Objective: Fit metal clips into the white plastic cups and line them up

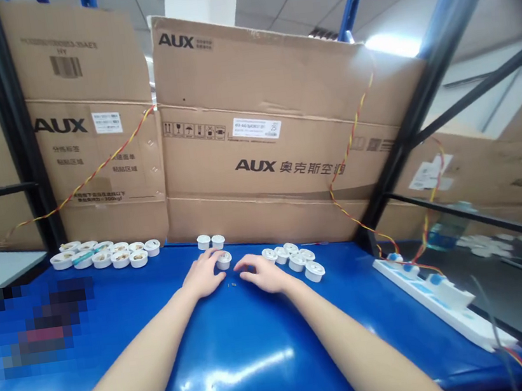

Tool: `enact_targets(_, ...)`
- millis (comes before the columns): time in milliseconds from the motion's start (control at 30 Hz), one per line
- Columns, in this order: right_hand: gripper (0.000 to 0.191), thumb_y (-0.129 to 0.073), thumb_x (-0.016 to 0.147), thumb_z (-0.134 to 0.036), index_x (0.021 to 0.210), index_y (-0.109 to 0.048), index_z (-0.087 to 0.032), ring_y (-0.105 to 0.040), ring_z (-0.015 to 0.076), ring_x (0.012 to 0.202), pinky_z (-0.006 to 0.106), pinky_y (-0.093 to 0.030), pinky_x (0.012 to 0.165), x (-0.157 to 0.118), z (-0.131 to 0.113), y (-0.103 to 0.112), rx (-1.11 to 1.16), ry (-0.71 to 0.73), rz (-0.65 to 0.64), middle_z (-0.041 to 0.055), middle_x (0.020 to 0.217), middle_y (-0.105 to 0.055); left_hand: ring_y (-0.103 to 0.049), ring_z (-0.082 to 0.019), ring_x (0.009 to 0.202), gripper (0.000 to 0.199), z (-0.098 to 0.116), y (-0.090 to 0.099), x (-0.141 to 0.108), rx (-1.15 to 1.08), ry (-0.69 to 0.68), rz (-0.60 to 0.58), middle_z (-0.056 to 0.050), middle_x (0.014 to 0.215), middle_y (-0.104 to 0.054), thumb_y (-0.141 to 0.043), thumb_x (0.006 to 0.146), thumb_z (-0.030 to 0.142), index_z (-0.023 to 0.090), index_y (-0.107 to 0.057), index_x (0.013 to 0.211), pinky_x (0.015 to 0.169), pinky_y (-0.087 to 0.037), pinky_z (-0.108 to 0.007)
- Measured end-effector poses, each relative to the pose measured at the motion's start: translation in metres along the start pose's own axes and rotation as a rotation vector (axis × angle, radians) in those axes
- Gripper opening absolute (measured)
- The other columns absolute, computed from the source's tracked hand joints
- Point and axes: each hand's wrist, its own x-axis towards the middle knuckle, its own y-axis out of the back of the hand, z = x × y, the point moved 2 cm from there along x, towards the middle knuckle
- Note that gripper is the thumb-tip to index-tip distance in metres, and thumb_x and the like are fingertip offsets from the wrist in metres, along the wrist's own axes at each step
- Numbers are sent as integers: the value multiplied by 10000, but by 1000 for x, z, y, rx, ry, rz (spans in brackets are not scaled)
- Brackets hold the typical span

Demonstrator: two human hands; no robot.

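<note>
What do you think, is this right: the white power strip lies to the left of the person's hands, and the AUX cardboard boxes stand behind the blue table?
Not quite. The head view shows the white power strip to the right of the left hand and right hand, not to their left. The AUX cardboard boxes do stand behind the blue table.

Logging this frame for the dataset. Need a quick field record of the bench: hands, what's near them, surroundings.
left hand: bare, fingertips at a small white cup, no clear grip
right hand: bare, fingers curved, right of that cup
nearby: two white cups just beyond; tiny bits in front
right group: white cups
left group: white cups with brownish contents
surface: blue workbench
surroundings: AUX cardboard boxes, power strip, red-and-yellow wire
</note>
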Motion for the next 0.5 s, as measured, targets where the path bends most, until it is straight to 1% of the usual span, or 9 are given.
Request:
enact_targets(67, 193, -596, 812, -204, 984, -684, -218, -624, 166, 842, 293, -472, 786, -1, -4, -4, 3, 12, -99, 25, 951, -695, -465, -273, 1235, 529, 0, 0, 0, 0, -15, 9, -47, 1363, -482, -603, 753, 242, 282, -491, 1269, 1008, -399, -403)
enact_targets(133, 161, -632, 790, -218, 939, -693, -214, -613, 153, 778, 266, -458, 730, 1, -9, -9, -28, 37, -105, 14, 898, -699, -476, -265, 1221, 534, 0, 0, -1, -8, -14, 18, -50, 1335, -504, -599, 744, 229, 270, -489, 1265, 1004, -402, -387)
enact_targets(267, 98, -666, 771, -262, 842, -702, -204, -593, 148, 759, 246, -424, 686, 6, -17, -17, -116, 72, -56, 16, 853, -690, -483, -273, 1206, 538, 3, 1, -1, -4, 8, 2, -49, 1336, -505, -597, 735, 240, 267, -485, 1261, 981, -413, -383)
enact_targets(500, 71, -671, 778, -268, 795, -711, -212, -585, 147, 756, 244, -405, 676, 7, -21, -20, -175, 66, -43, 15, 828, -684, -480, -275, 1197, 526, 6, 2, -1, 23, 18, -8, -44, 1337, -505, -579, 750, 264, 272, -478, 1267, 957, -416, -388)
